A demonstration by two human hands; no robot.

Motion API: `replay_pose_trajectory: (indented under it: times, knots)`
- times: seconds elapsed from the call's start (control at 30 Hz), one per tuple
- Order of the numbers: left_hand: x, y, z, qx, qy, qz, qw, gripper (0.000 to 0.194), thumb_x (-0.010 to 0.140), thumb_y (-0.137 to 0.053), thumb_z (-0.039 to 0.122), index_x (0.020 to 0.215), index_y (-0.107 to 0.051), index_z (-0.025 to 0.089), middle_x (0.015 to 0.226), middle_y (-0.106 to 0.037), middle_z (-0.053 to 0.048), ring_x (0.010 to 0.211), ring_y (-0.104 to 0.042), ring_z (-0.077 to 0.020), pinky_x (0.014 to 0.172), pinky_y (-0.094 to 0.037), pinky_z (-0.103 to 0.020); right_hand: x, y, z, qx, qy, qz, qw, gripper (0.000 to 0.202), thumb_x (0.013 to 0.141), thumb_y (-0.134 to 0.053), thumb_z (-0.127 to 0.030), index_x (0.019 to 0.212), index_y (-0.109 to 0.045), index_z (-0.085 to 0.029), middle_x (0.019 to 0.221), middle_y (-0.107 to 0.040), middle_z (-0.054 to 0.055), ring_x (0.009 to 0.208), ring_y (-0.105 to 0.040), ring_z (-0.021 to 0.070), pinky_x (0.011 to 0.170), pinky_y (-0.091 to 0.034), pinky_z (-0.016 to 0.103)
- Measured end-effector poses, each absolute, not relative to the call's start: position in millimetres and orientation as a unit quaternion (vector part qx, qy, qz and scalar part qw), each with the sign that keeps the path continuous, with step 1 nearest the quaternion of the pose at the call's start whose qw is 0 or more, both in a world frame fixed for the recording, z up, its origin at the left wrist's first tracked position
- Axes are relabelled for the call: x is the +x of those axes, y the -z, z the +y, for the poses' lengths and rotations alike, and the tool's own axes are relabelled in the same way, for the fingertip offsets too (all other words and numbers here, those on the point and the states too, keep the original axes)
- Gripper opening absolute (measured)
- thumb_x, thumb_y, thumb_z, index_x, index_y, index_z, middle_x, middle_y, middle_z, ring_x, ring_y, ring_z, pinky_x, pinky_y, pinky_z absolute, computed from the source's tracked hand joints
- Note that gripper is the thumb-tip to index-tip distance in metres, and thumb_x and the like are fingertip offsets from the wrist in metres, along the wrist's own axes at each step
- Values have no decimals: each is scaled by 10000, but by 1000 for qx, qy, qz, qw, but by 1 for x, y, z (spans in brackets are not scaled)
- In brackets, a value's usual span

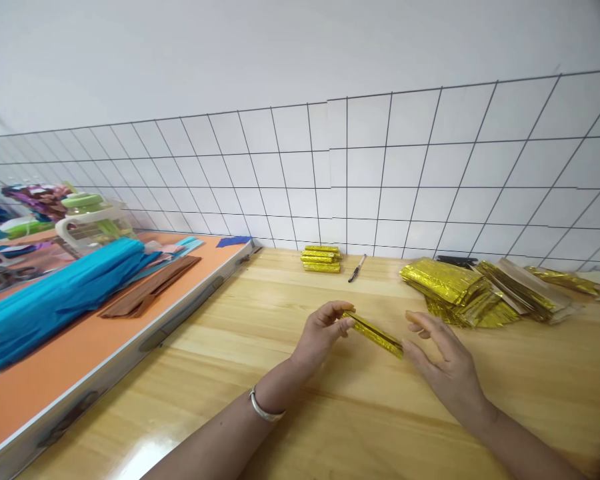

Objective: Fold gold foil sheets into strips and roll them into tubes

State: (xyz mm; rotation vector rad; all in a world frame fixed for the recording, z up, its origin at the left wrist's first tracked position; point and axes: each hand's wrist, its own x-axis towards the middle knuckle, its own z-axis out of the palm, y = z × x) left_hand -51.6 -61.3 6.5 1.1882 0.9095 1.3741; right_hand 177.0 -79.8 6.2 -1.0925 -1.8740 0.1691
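Gold foil strip: left grip clamped on upper end; right grip curved, apart, by lower end.

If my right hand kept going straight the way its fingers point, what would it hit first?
Probably the free end of the folded gold strip, right by the right hand's thumb. Depth is unclear; the fingers might pass above it, toward the pen.

The wooden surface carries stacked gold bundles at far centre, a pen just right, a gold pile far right.
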Motion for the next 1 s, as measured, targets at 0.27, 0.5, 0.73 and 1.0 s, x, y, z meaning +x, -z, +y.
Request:
replay_pose_trajectory:
  times: [0.27, 0.5, 0.73, 1.0]
  knots:
    - [-51, -1, -59, 402, -643, 370, 537, 283, 711, -719, 270, 957, -621, 172, 983, -595, -38, 699, -520, -84, 630, -469, -217, 178, -2, -75, -479, -139, -702, 508, 174, 823, -571, -297, 975, -548, -215, 894, -568, 36, 775, -548, 165, 713, -469, 311]
    - [-42, 3, -65, 378, -643, 367, 556, 314, 667, -753, 275, 932, -623, 166, 983, -600, -41, 727, -544, -99, 641, -489, -231, 174, -13, -82, -462, -160, -715, 500, 69, 851, -536, -278, 847, -560, -213, 807, -565, 18, 739, -526, 156, 688, -433, 284]
    - [-38, 7, -70, 385, -629, 370, 566, 295, 694, -738, 289, 933, -611, 172, 998, -593, -44, 800, -545, -121, 661, -493, -230, 172, -12, -81, -480, -215, -685, 504, 155, 834, -558, -350, 803, -575, -199, 785, -564, 22, 707, -508, 152, 657, -424, 272]
    - [-34, 7, -76, 448, -564, 378, 581, 242, 740, -696, 318, 931, -635, 182, 899, -601, -23, 689, -528, -93, 658, -461, -225, 175, -4, -77, -493, -331, -614, 520, 259, 800, -586, -436, 813, -591, -178, 698, -529, -7, 637, -472, 132, 570, -400, 238]
